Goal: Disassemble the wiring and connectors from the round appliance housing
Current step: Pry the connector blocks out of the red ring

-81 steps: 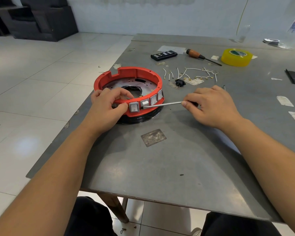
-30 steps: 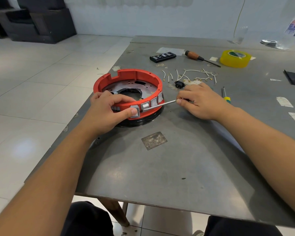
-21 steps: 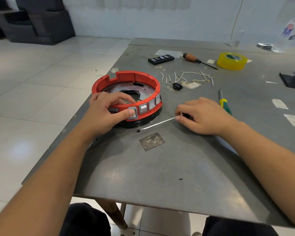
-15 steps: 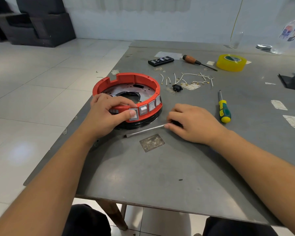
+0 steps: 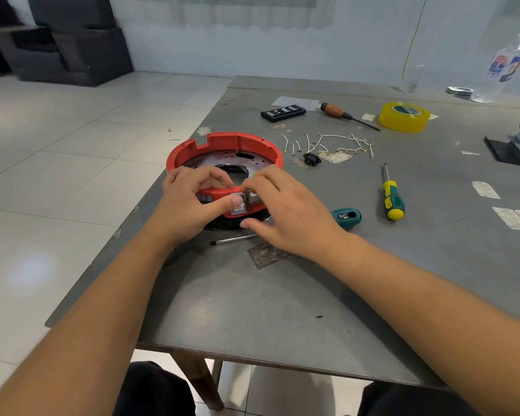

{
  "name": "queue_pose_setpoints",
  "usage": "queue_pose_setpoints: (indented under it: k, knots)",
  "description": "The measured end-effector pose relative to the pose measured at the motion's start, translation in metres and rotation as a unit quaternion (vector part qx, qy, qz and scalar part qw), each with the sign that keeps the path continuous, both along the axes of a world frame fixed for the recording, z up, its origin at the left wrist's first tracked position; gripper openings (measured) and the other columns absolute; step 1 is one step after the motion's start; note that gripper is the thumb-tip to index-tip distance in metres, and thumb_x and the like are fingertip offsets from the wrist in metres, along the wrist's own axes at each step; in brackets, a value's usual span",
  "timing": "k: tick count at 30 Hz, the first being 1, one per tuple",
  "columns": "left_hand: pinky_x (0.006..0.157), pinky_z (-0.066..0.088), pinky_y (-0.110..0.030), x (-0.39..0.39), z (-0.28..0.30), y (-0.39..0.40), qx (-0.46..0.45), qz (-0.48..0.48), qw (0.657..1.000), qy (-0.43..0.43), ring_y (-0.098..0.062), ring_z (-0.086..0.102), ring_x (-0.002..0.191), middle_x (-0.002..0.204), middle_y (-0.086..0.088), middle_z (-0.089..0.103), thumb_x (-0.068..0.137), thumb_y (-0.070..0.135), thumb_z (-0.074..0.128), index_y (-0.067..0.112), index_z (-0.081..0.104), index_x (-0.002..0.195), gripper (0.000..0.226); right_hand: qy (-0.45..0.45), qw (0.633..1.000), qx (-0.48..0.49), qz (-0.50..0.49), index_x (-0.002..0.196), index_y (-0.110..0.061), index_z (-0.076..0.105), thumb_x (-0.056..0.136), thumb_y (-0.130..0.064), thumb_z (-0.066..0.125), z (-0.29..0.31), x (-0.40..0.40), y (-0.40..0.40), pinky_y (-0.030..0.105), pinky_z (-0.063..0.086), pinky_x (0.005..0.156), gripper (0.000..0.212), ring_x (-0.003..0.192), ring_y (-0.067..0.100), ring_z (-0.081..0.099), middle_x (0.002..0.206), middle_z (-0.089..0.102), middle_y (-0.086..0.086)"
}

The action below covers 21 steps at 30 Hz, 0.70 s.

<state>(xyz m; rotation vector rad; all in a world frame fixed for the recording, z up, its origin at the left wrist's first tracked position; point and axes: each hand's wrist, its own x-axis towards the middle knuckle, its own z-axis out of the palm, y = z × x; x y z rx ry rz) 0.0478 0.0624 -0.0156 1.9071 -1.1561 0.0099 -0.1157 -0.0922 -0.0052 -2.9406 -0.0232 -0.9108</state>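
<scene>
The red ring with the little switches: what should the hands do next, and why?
Probably push the switch out of the red ring. The left hand grips the rim with its thumb on that switch, the right hand reaches over it, and the screwdriver lies on the table.

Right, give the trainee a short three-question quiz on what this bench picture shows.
1. True or false: the right hand grips a screwdriver.
2. What lies nearest the yellow tape roll? A) wooden-handled screwdriver B) teal-handled screwdriver C) red housing
3. Fill in: the left hand presses its thumb on a ____ set in the housing's front rim.

Key: 1 false, the teal-handled screwdriver lies on the table; 2 A; 3 switch.
</scene>
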Motion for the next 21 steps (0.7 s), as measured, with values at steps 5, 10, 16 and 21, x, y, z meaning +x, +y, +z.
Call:
queue_pose_setpoints:
  k: [5, 10, 16, 21]
  knots:
    - [0.103, 0.027, -0.035, 0.002, -0.001, -0.002, 0.006, -0.008, 1.000, -0.018, -0.021, 0.045, 0.123, 0.091, 0.026, 0.072, 0.071, 0.077, 0.064, 0.035, 0.066, 0.103, 0.053, -0.041, 0.998, 0.017, 0.047, 0.114, -0.010, 0.067, 0.085, -0.028, 0.079, -0.006, 0.020, 0.000, 0.042, 0.050, 0.083, 0.037, 0.099, 0.027, 0.057, 0.110, 0.059, 0.010]
    - [0.113, 0.024, -0.037, 0.004, -0.005, -0.001, -0.008, -0.013, 1.000, 0.008, -0.005, 0.042, 0.123, 0.094, 0.022, 0.068, 0.086, 0.077, 0.044, 0.045, 0.066, 0.103, 0.043, -0.071, 0.995, 0.030, 0.070, 0.115, -0.006, 0.068, 0.087, -0.029, 0.080, -0.013, 0.013, -0.003, 0.041, 0.052, 0.084, 0.038, 0.100, 0.028, 0.059, 0.112, 0.059, 0.012]
    - [0.115, 0.019, -0.036, -0.004, -0.008, -0.004, 0.001, 0.009, 0.999, -0.031, -0.012, 0.039, 0.116, 0.103, 0.009, 0.066, 0.097, 0.064, 0.025, 0.051, 0.064, 0.097, 0.041, -0.088, 0.986, 0.132, 0.048, 0.119, -0.009, 0.063, 0.091, -0.029, 0.076, -0.001, -0.011, -0.015, 0.023, 0.047, 0.089, 0.037, 0.096, 0.010, 0.056, 0.108, 0.060, -0.001]
    - [0.112, 0.016, -0.036, -0.008, -0.013, -0.007, -0.007, 0.034, 0.996, -0.080, -0.005, 0.036, 0.107, 0.099, 0.022, 0.057, 0.094, 0.059, 0.042, 0.050, 0.064, 0.099, 0.024, -0.078, 0.947, 0.289, -0.115, 0.108, -0.023, 0.075, 0.091, -0.026, 0.074, 0.021, -0.021, -0.071, 0.021, 0.049, 0.081, 0.017, 0.081, -0.001, 0.057, 0.088, 0.061, -0.012]
